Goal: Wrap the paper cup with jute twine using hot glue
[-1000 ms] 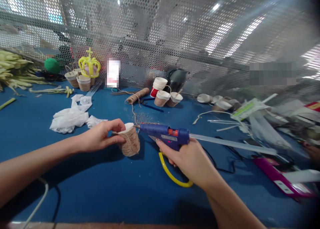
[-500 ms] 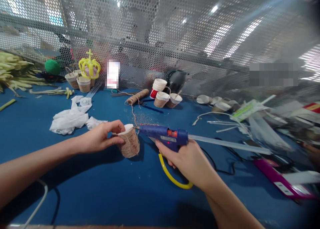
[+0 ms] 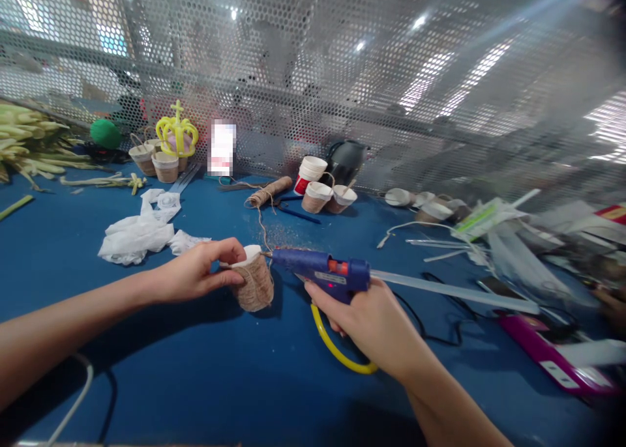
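A small paper cup wrapped in twine (image 3: 255, 284) is tilted in my left hand (image 3: 205, 268), which pinches its white rim between thumb and fingers. My right hand (image 3: 364, 317) is wrapped around the handle of a blue hot glue gun (image 3: 313, 264), whose small red light is lit. The nozzle meets the upper right side of the cup, near the rim. From the gun's back sticks out a long clear glue stick (image 3: 454, 292). A strand of twine (image 3: 263, 222) runs from the cup up to a twine roll (image 3: 270, 191).
Behind stand twine-wrapped cups (image 3: 317, 197), a yellow crown-shaped piece (image 3: 177, 134) and a perforated metal screen (image 3: 274, 62). Crumpled white tissue (image 3: 134, 237) lies to the left. A yellow curved tube (image 3: 337, 352) is below the gun; a purple power strip (image 3: 552, 356) sits at right.
The view has shifted very slightly. Both hands, the cup and the glue gun keep nearly the same positions, with the nozzle still at the cup's upper side.
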### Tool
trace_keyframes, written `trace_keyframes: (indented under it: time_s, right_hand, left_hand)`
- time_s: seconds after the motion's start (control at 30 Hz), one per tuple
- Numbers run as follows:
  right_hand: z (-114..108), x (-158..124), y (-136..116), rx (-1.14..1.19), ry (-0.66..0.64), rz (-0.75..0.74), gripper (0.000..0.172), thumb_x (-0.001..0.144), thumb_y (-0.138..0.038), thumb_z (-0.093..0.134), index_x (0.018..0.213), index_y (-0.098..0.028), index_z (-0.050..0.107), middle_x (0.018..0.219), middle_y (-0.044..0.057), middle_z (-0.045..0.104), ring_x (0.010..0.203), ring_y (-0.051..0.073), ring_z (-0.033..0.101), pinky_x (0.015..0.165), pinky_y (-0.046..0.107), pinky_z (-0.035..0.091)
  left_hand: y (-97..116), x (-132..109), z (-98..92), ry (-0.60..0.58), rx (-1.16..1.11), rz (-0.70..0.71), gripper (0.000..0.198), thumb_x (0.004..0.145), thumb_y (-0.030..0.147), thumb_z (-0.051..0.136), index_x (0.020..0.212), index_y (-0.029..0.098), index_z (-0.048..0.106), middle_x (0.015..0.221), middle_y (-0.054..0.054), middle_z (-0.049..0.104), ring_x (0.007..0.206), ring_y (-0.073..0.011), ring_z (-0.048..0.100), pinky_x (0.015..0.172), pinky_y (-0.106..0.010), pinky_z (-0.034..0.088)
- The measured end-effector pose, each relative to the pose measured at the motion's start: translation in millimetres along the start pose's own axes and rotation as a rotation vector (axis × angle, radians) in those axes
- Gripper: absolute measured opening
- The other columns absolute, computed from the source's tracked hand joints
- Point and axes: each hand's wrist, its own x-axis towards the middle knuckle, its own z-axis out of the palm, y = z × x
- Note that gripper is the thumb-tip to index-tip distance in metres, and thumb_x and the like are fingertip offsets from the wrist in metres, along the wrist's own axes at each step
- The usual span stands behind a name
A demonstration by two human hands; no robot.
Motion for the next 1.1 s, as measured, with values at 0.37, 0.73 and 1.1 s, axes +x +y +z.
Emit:
trace_keyframes:
  time_s: [0.37, 0.73, 1.1]
  right_hand:
    - [4, -2, 3, 0.010, 0.015, 0.064, 0.016, 0.073, -0.029, 0.052, 0.062, -0.018, 0.056, 0.047, -0.002, 0.053, 0.040, 0.011, 0.047, 0.041, 0.023, 0.041]
    - [-7, 2, -5, -0.061, -0.013, -0.088, 0.017, 0.073, -0.022, 0.048, 0.070, -0.018, 0.065, 0.046, -0.001, 0.054, 0.049, 0.015, 0.056, 0.049, 0.025, 0.045]
    - [0, -2, -3, 0.064, -0.006, 0.061, 0.015, 0.071, -0.025, 0.050, 0.062, -0.017, 0.058, 0.051, 0.000, 0.056, 0.043, 0.012, 0.050, 0.050, 0.024, 0.047]
  left_hand:
    - [2, -1, -0.2, -0.011, -0.028, -0.024, 0.014, 0.082, 0.029, 0.047, 0.086, 0.016, 0.048, 0.077, -0.001, 0.061, 0.071, -0.0123, 0.058, 0.064, -0.022, 0.045]
    - [0, 1, -0.5, -0.002, -0.004, 0.001, 0.013, 0.082, 0.028, 0.048, 0.085, 0.016, 0.047, 0.075, 0.000, 0.060, 0.069, -0.0110, 0.057, 0.063, -0.020, 0.044]
    - [-1, 0, 0.1, 0.000, -0.002, 0.011, 0.013, 0.082, 0.028, 0.048, 0.085, 0.015, 0.048, 0.076, 0.000, 0.059, 0.070, -0.0110, 0.057, 0.064, -0.021, 0.044]
